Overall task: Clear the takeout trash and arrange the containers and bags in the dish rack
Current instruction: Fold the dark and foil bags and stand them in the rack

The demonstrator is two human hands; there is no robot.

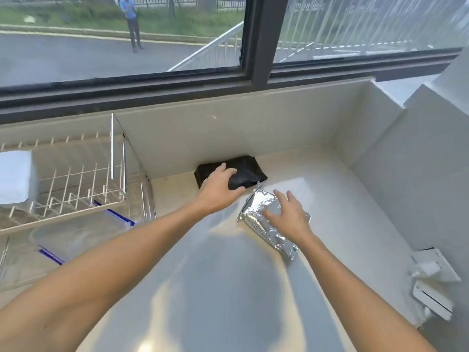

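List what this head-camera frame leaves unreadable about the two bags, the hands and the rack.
- black bag: near-left part covered by the left hand; grip unclear.
- silver foil bag: right hand covers its middle; contact uncertain.
- white container in the dish rack: cut off by the left edge.
- clear containers below: blurred.
- Contents of both bags: hidden.

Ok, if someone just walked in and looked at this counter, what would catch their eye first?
Probably the two hands out over the white counter: the left hand grips a black bag by the back wall, and the right hand rests on a crinkled silver foil bag beside it. Next, the wire dish rack at the left.
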